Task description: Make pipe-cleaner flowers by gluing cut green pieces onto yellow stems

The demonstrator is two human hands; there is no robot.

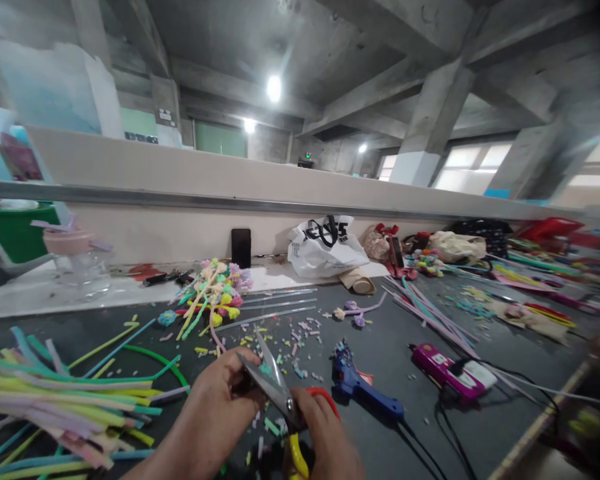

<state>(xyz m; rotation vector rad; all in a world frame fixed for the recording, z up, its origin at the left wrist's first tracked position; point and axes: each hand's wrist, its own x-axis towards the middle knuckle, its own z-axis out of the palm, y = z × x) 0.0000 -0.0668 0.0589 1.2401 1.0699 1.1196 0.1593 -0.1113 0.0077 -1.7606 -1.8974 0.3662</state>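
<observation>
My right hand is closed on scissors with red and yellow handles, near the bottom middle. The scissor blades are parted and point up and to the left, with a small teal piece between them. My left hand is closed beside the blades; its fingertips pinch something small, mostly hidden by the blade. Small cut bits in pastel colours lie scattered on the dark table around both hands.
Pastel fuzzy stems pile at the left. Behind my hands lie fuzzy flowers and a phone. At the right are a blue glue gun, a magenta power strip and cords. A white bag stands by the partition.
</observation>
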